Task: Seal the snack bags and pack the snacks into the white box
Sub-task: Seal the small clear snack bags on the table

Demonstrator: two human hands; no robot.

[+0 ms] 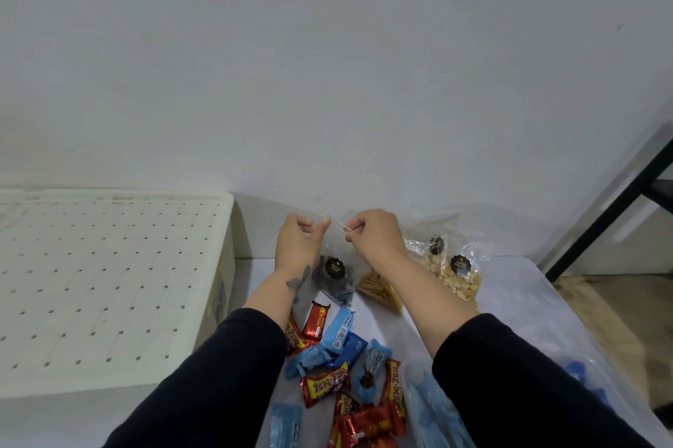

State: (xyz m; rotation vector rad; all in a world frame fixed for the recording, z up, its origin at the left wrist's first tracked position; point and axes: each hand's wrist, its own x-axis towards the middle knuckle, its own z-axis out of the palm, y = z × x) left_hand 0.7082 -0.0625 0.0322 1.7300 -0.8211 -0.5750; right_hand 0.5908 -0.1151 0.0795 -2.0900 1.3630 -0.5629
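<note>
My left hand (296, 242) and my right hand (375, 238) both pinch the top edge of a clear snack bag (333, 274) with dark contents and a round black label, holding it upright above the table. A clear bag of pale sticks (380, 289) lies just behind my right forearm. Two clear bags of nuts (457, 274) with black labels stand to the right. Red and blue wrapped snacks (338, 364) lie in a loose pile near me. The white box (109, 284), its perforated lid on, sits at the left.
A clear plastic container (429, 407) with blue items sits at the lower right, partly under my right sleeve. A black frame (619, 207) leans at the far right beyond the table edge. A plain wall stands close behind the table.
</note>
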